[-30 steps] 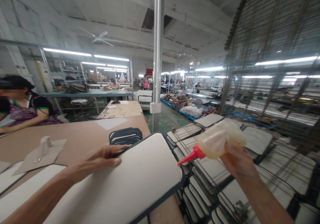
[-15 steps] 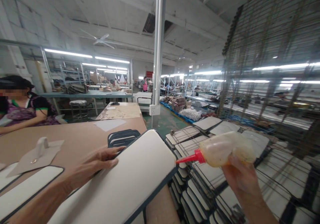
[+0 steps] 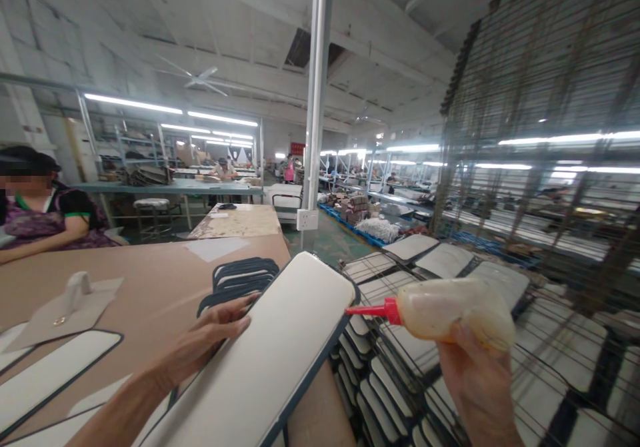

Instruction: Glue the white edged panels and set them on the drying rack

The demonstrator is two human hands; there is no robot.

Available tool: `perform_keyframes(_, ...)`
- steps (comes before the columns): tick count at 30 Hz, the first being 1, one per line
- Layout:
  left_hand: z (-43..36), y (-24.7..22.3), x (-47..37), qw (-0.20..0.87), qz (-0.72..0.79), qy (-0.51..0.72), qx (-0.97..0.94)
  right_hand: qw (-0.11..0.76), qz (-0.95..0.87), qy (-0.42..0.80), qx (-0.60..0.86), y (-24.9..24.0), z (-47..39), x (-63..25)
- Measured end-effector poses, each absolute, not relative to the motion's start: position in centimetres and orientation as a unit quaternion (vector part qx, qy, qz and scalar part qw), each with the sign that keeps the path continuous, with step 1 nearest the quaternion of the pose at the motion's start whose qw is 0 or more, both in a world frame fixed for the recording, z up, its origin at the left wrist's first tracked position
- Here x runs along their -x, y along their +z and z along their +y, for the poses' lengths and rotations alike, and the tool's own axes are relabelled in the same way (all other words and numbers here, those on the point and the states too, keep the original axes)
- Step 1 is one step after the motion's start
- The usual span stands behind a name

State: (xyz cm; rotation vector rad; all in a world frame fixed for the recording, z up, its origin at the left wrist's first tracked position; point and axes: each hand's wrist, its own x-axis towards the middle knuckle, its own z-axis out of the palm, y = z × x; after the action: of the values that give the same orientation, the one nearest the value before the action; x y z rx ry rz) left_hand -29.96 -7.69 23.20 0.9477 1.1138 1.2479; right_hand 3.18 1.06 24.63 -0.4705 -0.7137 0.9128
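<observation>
My left hand [image 3: 215,334] grips the left edge of a long cream panel [image 3: 280,340] with dark edging and rounded corners, thumb on top. The panel is tilted up over the table. In my right hand [image 3: 470,360] is a translucent squeeze bottle [image 3: 450,307] with amber liquid inside, lying nearly level. Its red nozzle [image 3: 375,310] points left, and the tip is at the panel's right edge, just below the corner. Behind my left hand lies a stack of dark-edged pieces [image 3: 240,277].
Wire racks [image 3: 550,340] with cream panels stand on the right. A beige flap with a handle [image 3: 70,307] and another panel [image 3: 60,380] lie on the brown table [image 3: 165,267]. A person [image 3: 50,207] sits at the far left; a post [image 3: 314,100] rises ahead.
The nozzle tip has moved from the panel's corner slightly down along its right edge. The bottle is more level. The panel has turned a little more upright in my left hand.
</observation>
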Motion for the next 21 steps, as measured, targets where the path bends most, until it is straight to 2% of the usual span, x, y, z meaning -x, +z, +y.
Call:
perform_keyframes(7,-6.8,22.0,29.5,0.579,0.455,0.543,-0.405,0.811,-0.336,0.424,0.223,24.3,0.0,-2.8)
perform_keyframes(21,-5.7,22.5,27.9,0.591,0.438,0.559,-0.382,0.79,-0.375,0.426,0.232,23.4,-1.8,-2.7)
